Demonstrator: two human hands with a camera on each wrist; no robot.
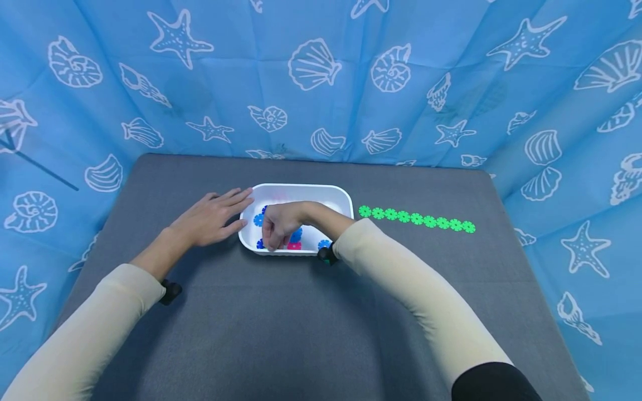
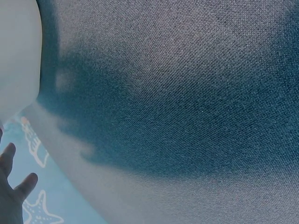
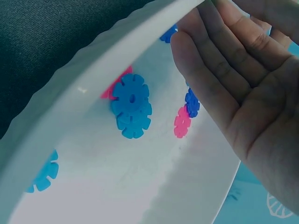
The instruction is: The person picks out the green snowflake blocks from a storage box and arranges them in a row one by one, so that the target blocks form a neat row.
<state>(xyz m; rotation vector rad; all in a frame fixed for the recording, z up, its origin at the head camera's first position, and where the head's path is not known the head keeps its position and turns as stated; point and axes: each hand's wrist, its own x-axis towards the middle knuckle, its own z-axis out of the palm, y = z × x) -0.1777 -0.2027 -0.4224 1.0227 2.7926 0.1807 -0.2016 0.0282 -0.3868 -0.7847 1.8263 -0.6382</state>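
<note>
A white plastic tray [image 1: 301,190] holds loose flower-shaped discs, among them blue discs [image 3: 132,100] and a pink disc [image 3: 182,122]. My right hand [image 1: 282,223] reaches down into the tray's left part, fingers pointing at its floor near a dark blue disc [image 1: 259,244]. The near rim hides those fingertips in the right wrist view, so whether they pinch a disc is not visible. Spread fingers of my left hand [image 1: 213,217] lie at the tray's left rim. The left wrist view catches only part of that hand [image 2: 11,179] and the tray's side [image 2: 18,56].
To the right of the tray, several green flower discs [image 1: 416,218] form a slanting row on the grey cloth-covered table [image 1: 311,328]. A blue curtain [image 1: 331,111] with white shells and starfish hangs behind the table and along both sides.
</note>
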